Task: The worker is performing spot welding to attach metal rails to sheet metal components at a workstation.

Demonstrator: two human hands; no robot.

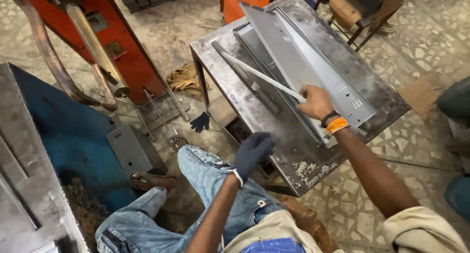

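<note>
Left hand (251, 152): in a dark glove, fingers loose and released, hovering at the worktop's (303, 160) near edge.
Rod (267, 78): pale, thin, lying slantwise over the worktop.
Right hand (316, 102): bare, clenched around the rod's near end.
Metal panel (306, 62): grey, tilted, just beside the right hand.

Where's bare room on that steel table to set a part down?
Free: the near corner of the table, between the gloved left hand and the sheet-metal panels; also the far right strip beside the panels. Crowded: the middle, with panels, the flat bar and the right hand gripping a rod.
</note>
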